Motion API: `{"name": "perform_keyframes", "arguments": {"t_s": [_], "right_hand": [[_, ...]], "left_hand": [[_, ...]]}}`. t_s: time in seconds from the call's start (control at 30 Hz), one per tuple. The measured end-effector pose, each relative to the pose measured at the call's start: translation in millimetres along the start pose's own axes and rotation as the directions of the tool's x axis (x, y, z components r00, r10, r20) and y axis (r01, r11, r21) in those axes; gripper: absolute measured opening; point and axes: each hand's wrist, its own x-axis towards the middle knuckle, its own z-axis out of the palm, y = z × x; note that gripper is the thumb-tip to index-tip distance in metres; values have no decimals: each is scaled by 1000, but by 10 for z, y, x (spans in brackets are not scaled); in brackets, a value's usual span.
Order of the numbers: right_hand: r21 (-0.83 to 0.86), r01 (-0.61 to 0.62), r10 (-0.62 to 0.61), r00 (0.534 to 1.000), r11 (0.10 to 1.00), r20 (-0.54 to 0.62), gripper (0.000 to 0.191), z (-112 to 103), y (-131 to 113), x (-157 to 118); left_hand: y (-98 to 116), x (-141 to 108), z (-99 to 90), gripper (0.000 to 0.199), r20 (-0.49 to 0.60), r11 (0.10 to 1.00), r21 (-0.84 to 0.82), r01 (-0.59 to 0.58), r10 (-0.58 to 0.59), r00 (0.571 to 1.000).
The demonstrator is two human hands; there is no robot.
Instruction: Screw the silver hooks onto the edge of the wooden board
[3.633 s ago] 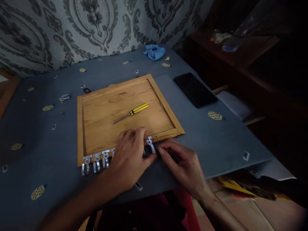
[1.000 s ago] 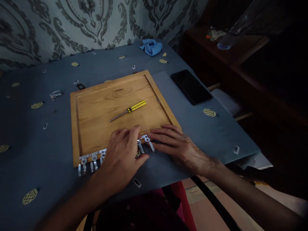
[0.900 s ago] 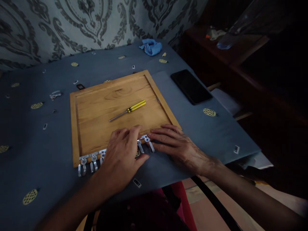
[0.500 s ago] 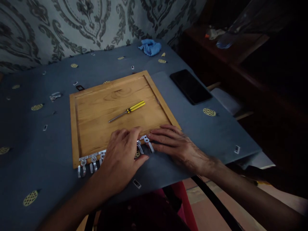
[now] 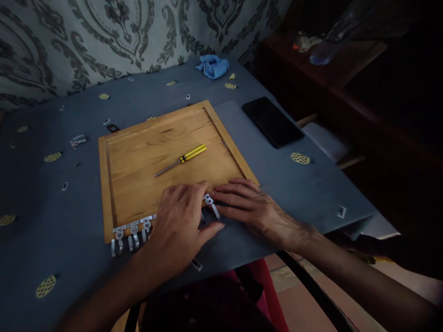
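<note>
A wooden framed board (image 5: 155,157) lies on the table, with a yellow-handled screwdriver (image 5: 193,152) on it. Several metal hooks (image 5: 134,229) line the board's near edge. My left hand (image 5: 180,221) arches over the middle of that row, fingertips on the edge and thumb apart; it covers some hooks. Flat over the board's near right corner rests my right hand (image 5: 249,203), fingers stretched, their tips touching the rightmost hook (image 5: 209,199).
A black phone (image 5: 272,121) lies right of the board. Behind it is a crumpled blue cloth (image 5: 213,67). Loose metal hooks (image 5: 78,141) lie at the left, and a dark plastic piece (image 5: 112,127) touches the board's far edge. A dark red shelf (image 5: 294,69) stands at the right.
My left hand has slid slightly right along the row, covering a hook beside the rightmost one and uncovering more of the hooks at the left. My right hand has hardly moved.
</note>
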Motion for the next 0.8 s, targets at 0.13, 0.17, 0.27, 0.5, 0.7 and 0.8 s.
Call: {"name": "perform_keyframes", "arguments": {"t_s": [0.13, 0.17, 0.27, 0.5, 0.7, 0.8], "right_hand": [[-11, -14, 14, 1000, 1000, 19, 35, -3, -7, 3], [-13, -14, 14, 1000, 1000, 20, 35, -6, -9, 4], [-11, -11, 11, 1000, 1000, 15, 36, -14, -11, 5], [16, 7, -7, 1000, 1000, 15, 35, 2, 24, -21], [20, 1, -1, 1000, 1000, 9, 34, 20, 33, -36], [16, 9, -9, 1000, 1000, 5, 34, 9, 26, -27]], "left_hand": [[22, 14, 47, 60, -22, 1000, 22, -9, 9, 1000], [23, 15, 53, 59, -23, 1000, 22, -2, 3, 1000], [20, 13, 63, 57, -30, 1000, 11, 21, -20, 999], [15, 27, 74, 57, -35, 999, -6, 47, -47, 998], [3, 19, 54, 57, -24, 1000, 3, 16, -16, 1000], [-48, -21, -48, 51, -32, 1000, -11, -13, 12, 999]]}}
